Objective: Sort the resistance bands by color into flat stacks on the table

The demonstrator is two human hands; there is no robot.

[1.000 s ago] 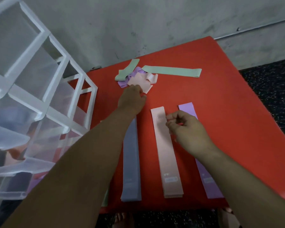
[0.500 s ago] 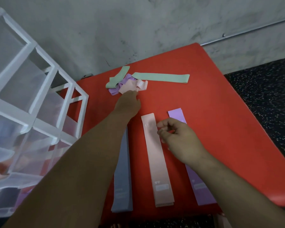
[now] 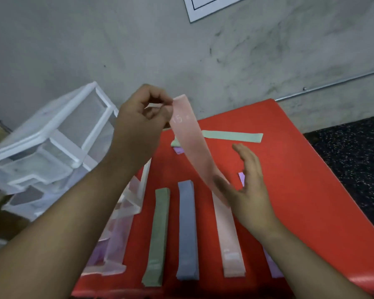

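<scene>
Resistance bands lie in lengthwise stacks across the near half of the red tabletop (image 3: 311, 190), and one pink band (image 3: 192, 147) is up in the air in your grip. At far left, beside the tabletop, stands a translucent drawer unit (image 3: 52, 147) with a white frame. Your left hand (image 3: 143, 119) is raised, back toward you and fingers curled, pinching the pink band's top end between thumb and fingertips. The band hangs down and to the right, with "15" printed in pale figures near its top; a small mark after the number is too blurred to read. On the tabletop below lie a green stack (image 3: 158, 236), a blue stack (image 3: 187, 229) just beside it, and then a pink stack (image 3: 229, 238). The green and pink stacks carry a pale label patch at the near end, its writing unreadable. Your right hand (image 3: 248, 186) hovers over the pink stack's far end, fingers straight, palm turned left, gripping nothing. Its thumb is at the hanging band's lower end, but blur hides whether they touch. Your right forearm covers most of a purple stack (image 3: 272, 266). At the far end a mint band (image 3: 233, 136) lies flat, with a purple band (image 3: 178, 150) partly hidden near its left end.
</scene>
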